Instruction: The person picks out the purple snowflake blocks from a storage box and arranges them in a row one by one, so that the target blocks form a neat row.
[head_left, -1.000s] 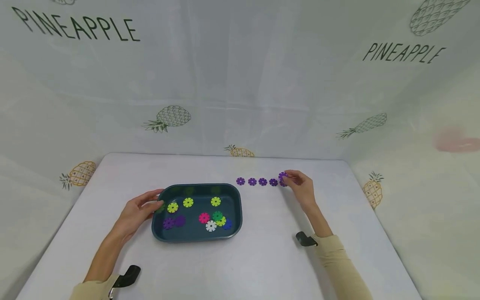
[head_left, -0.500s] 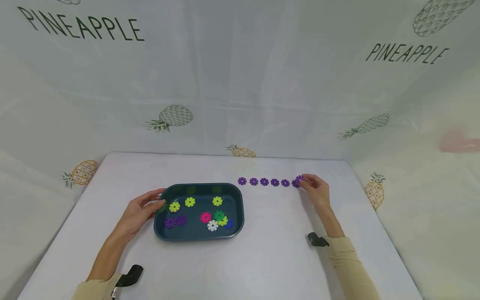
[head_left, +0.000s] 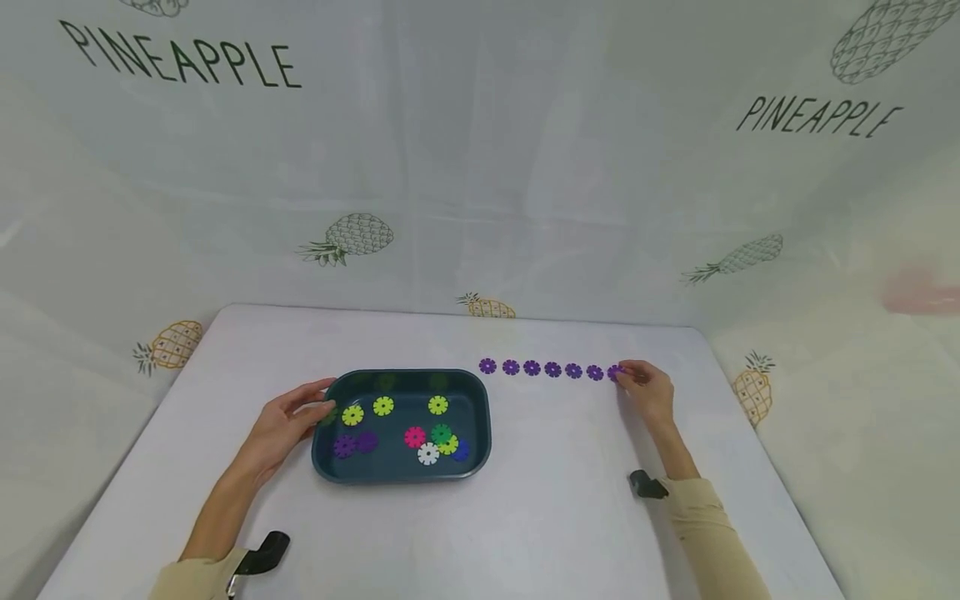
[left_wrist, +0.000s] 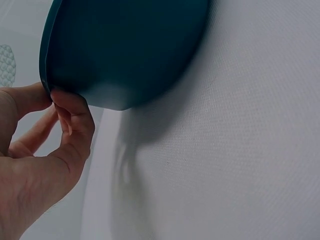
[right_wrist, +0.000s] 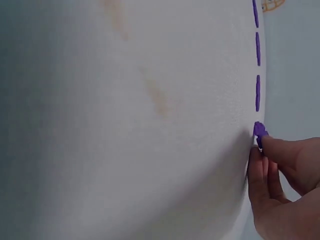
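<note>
My left hand [head_left: 283, 429] grips the left rim of a dark teal tray [head_left: 480, 467], thumb on one side of the rim and fingers on the other, as the left wrist view shows. Far right, my right hand [head_left: 648, 393] pinches a purple notched plastic disc [right_wrist: 259, 129] between thumb and finger, low at the table top and partly covered by the fingertips. That disc ends a straight row of flat purple discs [head_left: 532, 368] running left towards the tray's back right corner.
Inside the tray lie yellow discs [head_left: 383, 406], purple discs [head_left: 345, 447], and a cluster with a pink disc [head_left: 415, 437], a white disc [head_left: 428, 453], a green disc [head_left: 441, 433] and a blue disc [head_left: 461, 451]. A pineapple-print curtain [head_left: 480, 167] hangs behind the white table [head_left: 540, 517].
My right hand has moved right along the row, leaving further purple discs flat on the table, and has lowered to the row's end. My left hand stays at the tray rim.
</note>
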